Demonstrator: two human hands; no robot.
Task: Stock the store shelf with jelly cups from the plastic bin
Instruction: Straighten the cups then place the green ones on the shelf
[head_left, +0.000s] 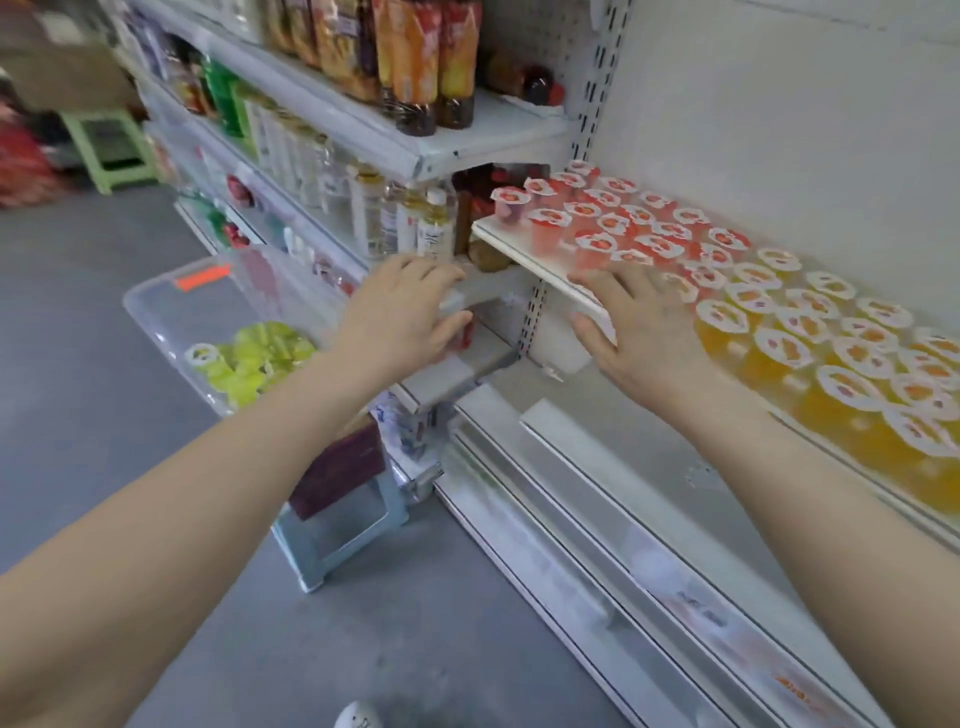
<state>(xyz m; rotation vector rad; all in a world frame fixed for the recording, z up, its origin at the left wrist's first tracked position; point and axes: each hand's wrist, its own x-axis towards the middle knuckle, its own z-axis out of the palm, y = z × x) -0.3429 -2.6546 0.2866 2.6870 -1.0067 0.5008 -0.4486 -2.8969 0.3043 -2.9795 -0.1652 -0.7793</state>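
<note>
Jelly cups (613, 218) with red filling stand in close rows, lids up, on the left part of the shelf (524, 254). Orange cups (831, 343) crowd the stretch to their right. By the look of it most of the stocking is done: red and orange cover the board nearly to its front edge.

Right hand (644, 322) lies flat on that edge with fingers spread, touching the nearest red cups. Its thumb is tucked under the board and it holds nothing. Left hand (405, 306) is just below and left of the shelf's corner. Its fingers are curled round what looks like a single red cup (464, 332) with a white lid, though blur leaves this unsure. If so, that cup has yet to be set in a row.

Further left and lower, well apart from the board, sits the clear plastic bin (156, 296) with a small heap of green cups (249, 358) in its near end. No green shows on the shelf, so these seem to be what is left to place. A blue stool (337, 519) stands on the floor below, and bottles (415, 218) fill the neighbouring shelves
</note>
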